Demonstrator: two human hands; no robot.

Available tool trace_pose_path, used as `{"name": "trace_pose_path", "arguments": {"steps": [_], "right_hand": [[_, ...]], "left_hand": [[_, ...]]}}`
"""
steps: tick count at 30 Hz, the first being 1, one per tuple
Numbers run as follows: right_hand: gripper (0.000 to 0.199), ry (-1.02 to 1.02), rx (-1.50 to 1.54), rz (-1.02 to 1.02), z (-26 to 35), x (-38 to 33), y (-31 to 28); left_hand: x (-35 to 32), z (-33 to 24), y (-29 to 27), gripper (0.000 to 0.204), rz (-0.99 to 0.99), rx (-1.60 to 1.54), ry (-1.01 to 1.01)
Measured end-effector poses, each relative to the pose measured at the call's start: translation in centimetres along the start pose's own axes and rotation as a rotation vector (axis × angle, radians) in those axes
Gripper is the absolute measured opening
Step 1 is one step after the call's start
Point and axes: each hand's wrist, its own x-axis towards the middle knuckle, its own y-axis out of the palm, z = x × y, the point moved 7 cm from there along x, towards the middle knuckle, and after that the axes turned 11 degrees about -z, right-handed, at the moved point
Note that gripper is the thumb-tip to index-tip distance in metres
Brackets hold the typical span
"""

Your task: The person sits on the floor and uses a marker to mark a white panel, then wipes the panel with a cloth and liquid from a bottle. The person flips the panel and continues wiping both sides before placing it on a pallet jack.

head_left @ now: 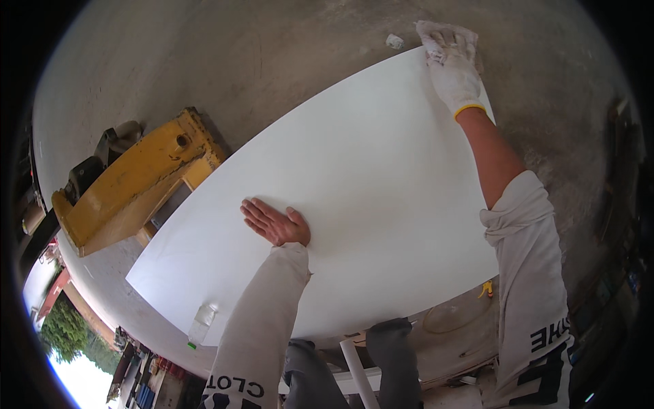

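**Two hands on a white board**

Nearest, the bare left hand (pixel 276 223) lies flat on the white board (pixel 354 177), fingers spread, its grip open on nothing. Farther off, at the board's far corner, the gloved right hand (pixel 451 65) presses a white rag (pixel 436 41), grip closed over it. A yellow machine (pixel 136 180) stands left of the board.

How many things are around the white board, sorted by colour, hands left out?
White: 3, the white board, cloth under the gloved right hand, and crumpled scrap
Yellow: 1, the yellow machine part
Clear: 1, the tape strip
Total: 5
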Motion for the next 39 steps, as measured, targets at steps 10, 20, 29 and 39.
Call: {"name": "trace_pose_path", "arguments": {"steps": [10, 20, 29, 39], "right_hand": [[0.059, -0.676, 0.549, 0.238, 32.5, -18.2, -1.7], [0.048, -0.519, 0.469, 0.083, 23.9, -14.4, -2.9], [0.053, -0.168, -0.107, 0.016, -3.8, -8.9, -2.6], [0.064, 0.182, -0.077, 0.088, -5.1, -7.5, -1.8]], "left_hand": [[0.2, 0.8, -0.8, 0.085, 0.041, -0.019, -0.062], [-0.4, 2.5, -1.2, 0.080, -0.080, 0.073, 0.024], [-1.0, 0.8, 0.0, 0.079, -0.083, 0.035, 0.005], [-0.4, 0.5, -0.7, 0.078, -0.048, 0.063, 0.024]]}}
